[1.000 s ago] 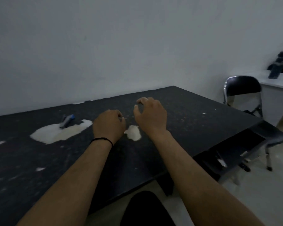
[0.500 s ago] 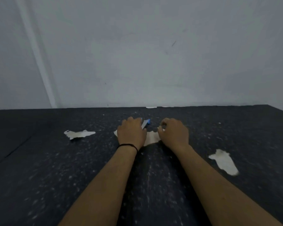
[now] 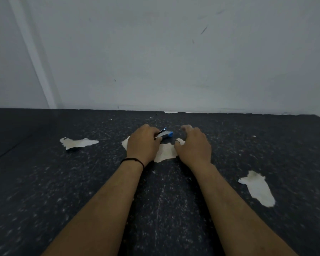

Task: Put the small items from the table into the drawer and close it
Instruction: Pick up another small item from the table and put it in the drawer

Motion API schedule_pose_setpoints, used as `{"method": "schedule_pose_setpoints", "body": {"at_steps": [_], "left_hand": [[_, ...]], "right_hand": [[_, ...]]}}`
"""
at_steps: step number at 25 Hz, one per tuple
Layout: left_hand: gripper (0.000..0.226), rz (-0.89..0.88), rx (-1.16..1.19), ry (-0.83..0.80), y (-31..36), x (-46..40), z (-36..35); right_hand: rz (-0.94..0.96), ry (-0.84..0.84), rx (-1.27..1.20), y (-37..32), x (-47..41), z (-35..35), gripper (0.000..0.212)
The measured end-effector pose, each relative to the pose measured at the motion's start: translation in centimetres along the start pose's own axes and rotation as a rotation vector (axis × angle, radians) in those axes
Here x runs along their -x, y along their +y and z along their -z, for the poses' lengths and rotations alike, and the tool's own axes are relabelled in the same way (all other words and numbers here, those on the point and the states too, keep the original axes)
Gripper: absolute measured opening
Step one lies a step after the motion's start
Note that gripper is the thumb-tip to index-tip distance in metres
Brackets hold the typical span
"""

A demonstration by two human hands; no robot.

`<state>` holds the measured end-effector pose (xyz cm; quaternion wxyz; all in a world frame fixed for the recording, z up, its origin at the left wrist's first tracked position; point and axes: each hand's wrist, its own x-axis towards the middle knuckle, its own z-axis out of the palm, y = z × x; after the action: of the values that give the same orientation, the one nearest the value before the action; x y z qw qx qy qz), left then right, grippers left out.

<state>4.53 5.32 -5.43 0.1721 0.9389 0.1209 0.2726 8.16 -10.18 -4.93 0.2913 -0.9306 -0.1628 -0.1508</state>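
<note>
A small blue and silver stapler [image 3: 165, 135] lies on the black table [image 3: 44, 182], near the far wall. My left hand [image 3: 143, 143], with a black band at the wrist, is closed around the stapler's near end; its blue tip sticks out to the right. My right hand [image 3: 193, 143] hovers just right of it with fingers curled and apart, holding nothing. The drawer is out of view.
The tabletop is worn, with pale patches where the surface has peeled: one [image 3: 78, 143] at left, one [image 3: 165, 151] between my hands, one [image 3: 259, 187] at right. A white wall [image 3: 174, 52] rises right behind the table.
My view has swung left, away from the open drawer and chair, onto the stapler. My left hand has closed on the stapler, and my right hand has opened a little beside it.
</note>
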Motion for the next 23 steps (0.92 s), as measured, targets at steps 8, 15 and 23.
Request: {"method": "schedule_pose_setpoints", "body": {"at_steps": [8, 15, 23], "left_hand": [[0.022, 0.017, 0.670, 0.066, 3.7, 1.0, 2.1], [0.028, 0.034, 0.861, -0.068, 11.1, 3.5, 2.4], [0.014, -0.227, 0.803, -0.314, 24.8, 10.6, 2.5]], "right_hand": [[0.187, 0.011, -0.084, -0.2, 0.9, 1.2, 0.027], [0.075, -0.095, 0.076, 2.7, 3.5, 9.1, 0.026], [-0.151, 0.110, -0.156, 12.0, 15.7, 19.7, 0.024]]}}
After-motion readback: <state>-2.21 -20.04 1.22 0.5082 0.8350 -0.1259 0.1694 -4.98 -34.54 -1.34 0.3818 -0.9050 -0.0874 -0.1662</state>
